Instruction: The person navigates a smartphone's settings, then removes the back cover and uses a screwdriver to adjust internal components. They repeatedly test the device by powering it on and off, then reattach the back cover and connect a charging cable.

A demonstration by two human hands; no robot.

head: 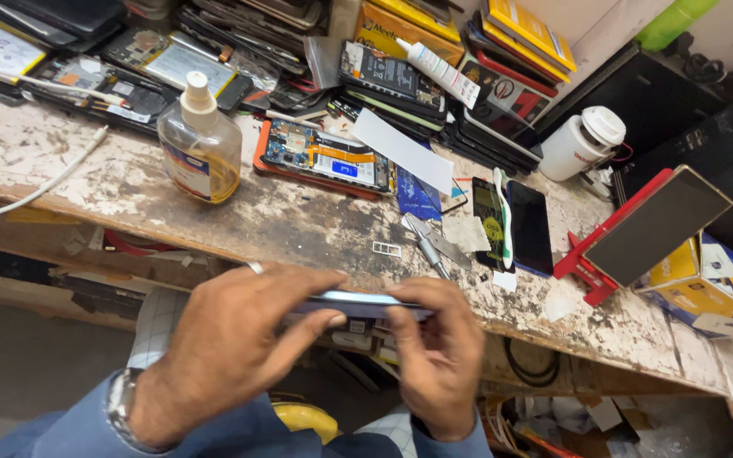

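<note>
Head view: both hands pinch a thin, pale blue slab-shaped phone point(358, 304) edge-on, just in front of the worn, paint-scarred wooden bench point(290, 220). The left hand point(231, 348) clamps its left end, the right hand point(439, 348) its right end. On the bench beyond lie metal tweezers point(426, 246), then a clear bottle of amber liquid point(200, 144).
</note>
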